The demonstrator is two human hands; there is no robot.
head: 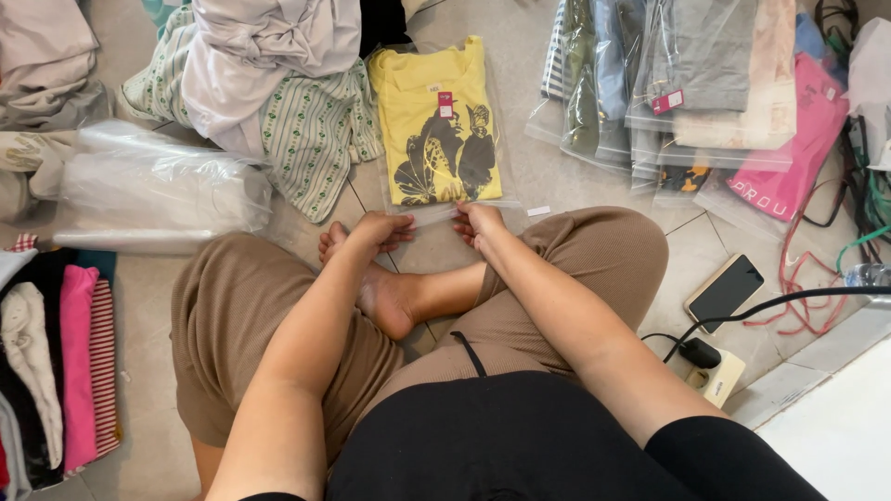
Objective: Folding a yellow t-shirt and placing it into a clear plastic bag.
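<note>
Right now, in the head view, you sit cross-legged on the tiled floor (520, 42) with the yellow shirt (440, 125) lying flat in its clear plastic bag (432, 211) at upper centre of the frame, just beyond your bare foot (385, 297). It lies face up, black print showing, its open end toward you, so both hands can reach the flap without leaning. The shirt fills the bag, and a small red tag sits near its collar.

Your left hand (379, 229) rests at the bag's near edge, left of centre, fingers curled down narrowly on the loose plastic. Your right hand (479, 222) mirrors it just to the right, fingers bent and pinching the same edge. Both forearms run from the bottom of the frame and converge over your knees, wrists low, knuckles up. Each hand appears closed on the flap, though the fingertips are partly hidden beneath the knuckles.

Around this, things lie sorted by stage. A stack of empty clear bags (158, 190) lies at mid left, within reach of your left arm. Loose unbagged garments (278, 74) are heaped at upper left. Already bagged clothes (687, 83), a pink one among them, overlap at upper right. Folded clothes (65, 362) are stacked at lower left. A dark phone (725, 291) lies on the floor at right, near a power strip (715, 371) and cables.
</note>
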